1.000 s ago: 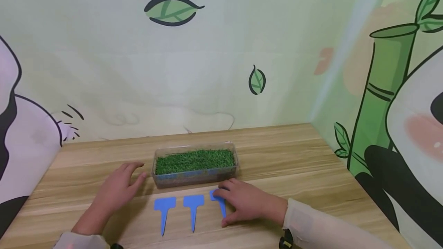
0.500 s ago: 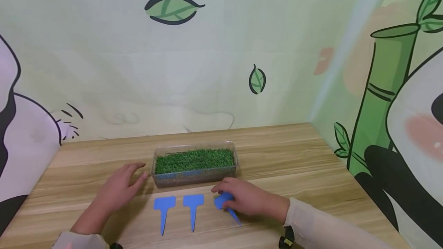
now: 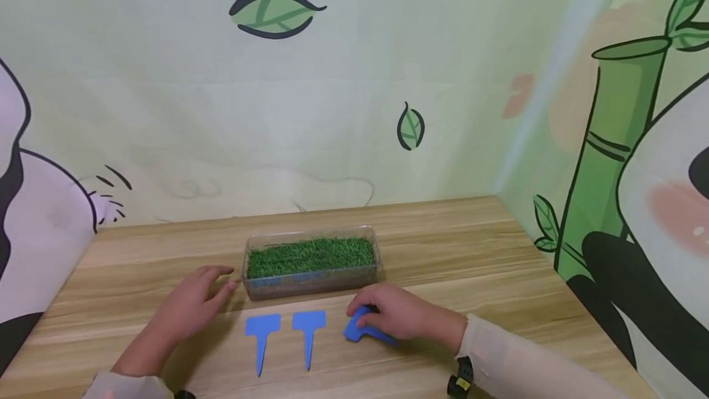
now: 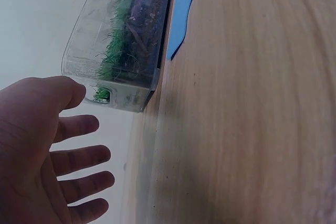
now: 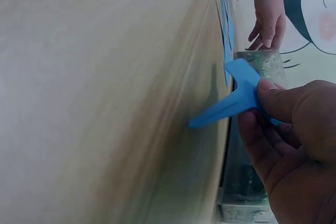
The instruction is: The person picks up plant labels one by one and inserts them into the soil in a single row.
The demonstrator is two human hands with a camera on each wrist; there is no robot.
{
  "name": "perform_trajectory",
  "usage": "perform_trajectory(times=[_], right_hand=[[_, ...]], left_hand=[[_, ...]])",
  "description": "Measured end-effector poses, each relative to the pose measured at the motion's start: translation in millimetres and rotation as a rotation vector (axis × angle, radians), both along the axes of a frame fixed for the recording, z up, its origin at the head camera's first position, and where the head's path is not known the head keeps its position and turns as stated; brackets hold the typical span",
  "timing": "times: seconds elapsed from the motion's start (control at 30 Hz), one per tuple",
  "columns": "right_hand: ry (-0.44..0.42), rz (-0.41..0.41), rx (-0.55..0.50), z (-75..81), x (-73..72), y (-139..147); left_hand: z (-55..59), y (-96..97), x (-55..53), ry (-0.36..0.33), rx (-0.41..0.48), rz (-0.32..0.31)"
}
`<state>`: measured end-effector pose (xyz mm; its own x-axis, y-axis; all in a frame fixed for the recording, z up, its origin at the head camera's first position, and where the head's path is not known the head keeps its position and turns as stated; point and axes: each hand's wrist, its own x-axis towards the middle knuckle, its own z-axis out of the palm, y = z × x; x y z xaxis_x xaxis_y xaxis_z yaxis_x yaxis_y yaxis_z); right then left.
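In the right wrist view, your right hand (image 5: 302,156) pinches a blue T-shaped marker (image 5: 239,98) by its broad head between thumb and fingers, the tapered stem angling down over the table; whether its tip touches the wood is hard to tell. The marker looks like thin, light plastic, likely stiff enough to keep its shape yet smooth enough to slip, so the head appears your surest hold and the narrow stem the likeliest part to bend. In the left wrist view, your left hand (image 4: 37,150) holds nothing, fingers extended and spread beside the end of a clear container (image 4: 126,93); contact there cannot be confirmed. In the head view, the held marker sits in front of the container's right end, while two matching markers (image 3: 263,325) lie flat to its left. Green grass (image 3: 310,257) fills the container on your wood-grained table (image 3: 471,251), backed by a pale wall (image 3: 332,103) printed with leaves (image 3: 277,14) and bamboo (image 3: 620,109).
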<state>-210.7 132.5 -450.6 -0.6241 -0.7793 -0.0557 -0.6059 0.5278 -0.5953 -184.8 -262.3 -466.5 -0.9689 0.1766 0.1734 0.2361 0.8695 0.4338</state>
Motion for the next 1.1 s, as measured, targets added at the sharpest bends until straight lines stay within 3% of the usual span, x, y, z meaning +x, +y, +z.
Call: perform_trajectory(times=[0.4, 0.67, 0.9, 1.1], right_hand=[[-0.055, -0.084, -0.106, 13.1, -1.8, 5.5], [-0.095, -0.155, -0.265, 32.2, -6.0, 9.2], [-0.007, -0.131, -0.33, 44.3, -15.1, 11.5], [0.1, -0.101, -0.326, 55.6, -20.1, 9.6]], left_hand=[[3.7, 0.9, 0.5, -0.03, 0.028, -0.009], [8.2, 2.5, -0.7, -0.034, 0.079, -0.024], [8.3, 2.4, -1.1, -0.022, 0.096, -0.026], [8.3, 3.6, -2.8, -0.026, 0.122, -0.009]])
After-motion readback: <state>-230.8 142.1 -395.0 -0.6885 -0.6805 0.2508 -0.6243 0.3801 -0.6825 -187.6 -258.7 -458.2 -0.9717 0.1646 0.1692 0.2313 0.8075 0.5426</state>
